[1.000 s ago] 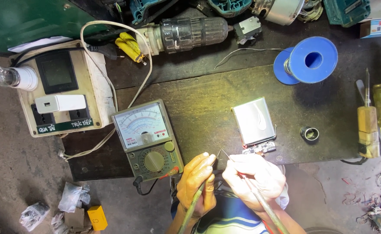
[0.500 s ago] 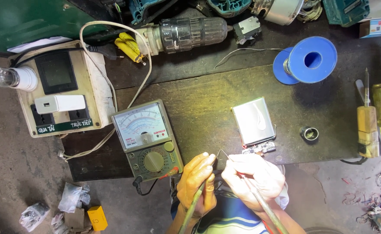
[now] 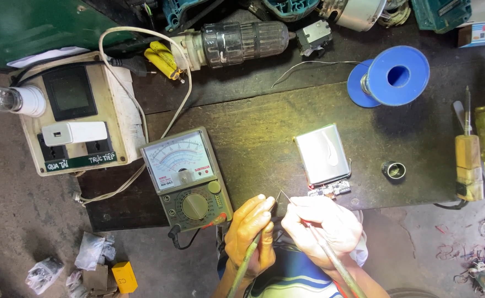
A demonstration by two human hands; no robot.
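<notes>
Left hand [image 3: 249, 232]: fingers wrapped round a green-handled tool, just below the silver battery pack [image 3: 322, 153].
Right hand [image 3: 322, 227]: pinched on a thin wire beside it.
Risk: tips meet over the worktop [image 3: 253, 138] edge — a slip could touch the pack's small circuit board [image 3: 331, 189].

Matt dark wooden bench [image 3: 264, 127] – glossy silver pouch cell [image 3: 322, 153], blue plastic spool [image 3: 397, 76].

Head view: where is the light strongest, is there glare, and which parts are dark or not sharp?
Head view: a warm pool of light falls on the dark bench, strongest around the silver pouch, which glares almost white; the right hand is partly overexposed, the left hand less so; the top edge lies in shadow; the picture is sharp overall.
</notes>
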